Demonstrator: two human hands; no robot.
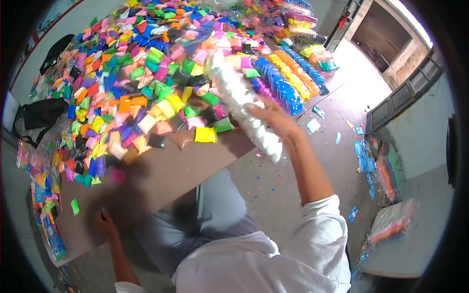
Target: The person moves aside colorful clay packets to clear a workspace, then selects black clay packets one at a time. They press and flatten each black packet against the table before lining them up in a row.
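White packet strip (pixel 243 105) in R hand (pixel 273 116) grip, clamped mid-length over table (pixel 166 176); L hand (pixel 104 222) flat, fingers apart, on table edge.

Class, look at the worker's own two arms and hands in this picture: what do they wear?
Both hands, left and right, are bare: no gloves, and no rings or watch that I can make out. The forearms are bare too. A white sleeve ends near the right elbow; a matching white cuff shows at the left elbow.

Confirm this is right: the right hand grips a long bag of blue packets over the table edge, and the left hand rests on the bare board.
Wrong in one respect: the head view shows the long bag in the right hand holds white packets, not blue. The left hand does rest on the bare board.
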